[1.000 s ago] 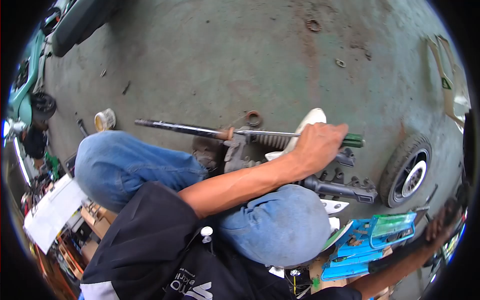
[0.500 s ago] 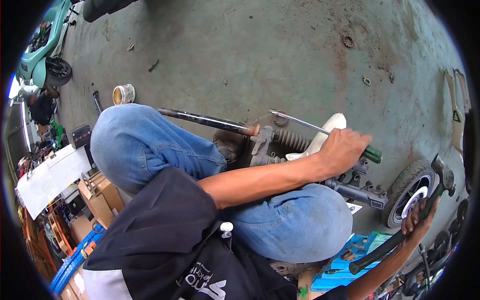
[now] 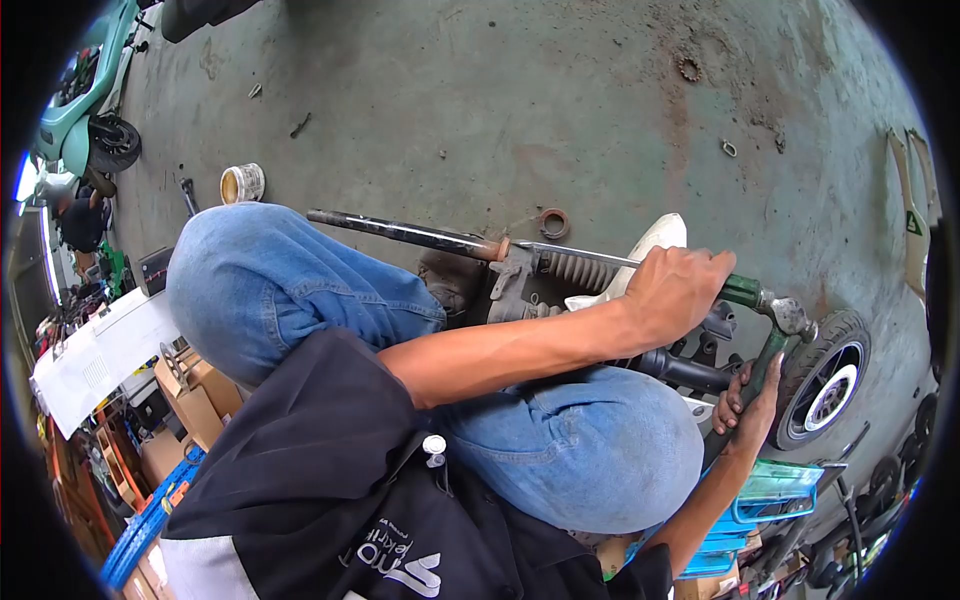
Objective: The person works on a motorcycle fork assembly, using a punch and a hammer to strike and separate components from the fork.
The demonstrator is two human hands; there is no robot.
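Note:
My left hand [image 3: 680,290] is closed round the green handle of a long screwdriver [image 3: 590,256]. The screwdriver's tip meets the rusty collar [image 3: 503,250] at the end of a black metal tube [image 3: 400,231]. My right hand [image 3: 748,402] grips the shaft of a green hammer [image 3: 790,316], whose head is against the butt of the screwdriver handle. Below the screwdriver lie a grey bracket [image 3: 512,283] and a coil spring [image 3: 580,270], partly covered by my left forearm. A loose brown ring [image 3: 554,223] rests on the floor just above the shaft.
A wheel [image 3: 825,385] is to the right, with a blue toolbox [image 3: 715,550] at the lower right. A small tub [image 3: 242,184] sits beyond my left knee. Small metal parts are scattered on the floor. Cardboard boxes [image 3: 195,400] and a green scooter [image 3: 68,130] are at the left.
My right hand has swung the hammer in from the right, and its head has come to the screwdriver handle. The screwdriver tip has moved back onto the collar.

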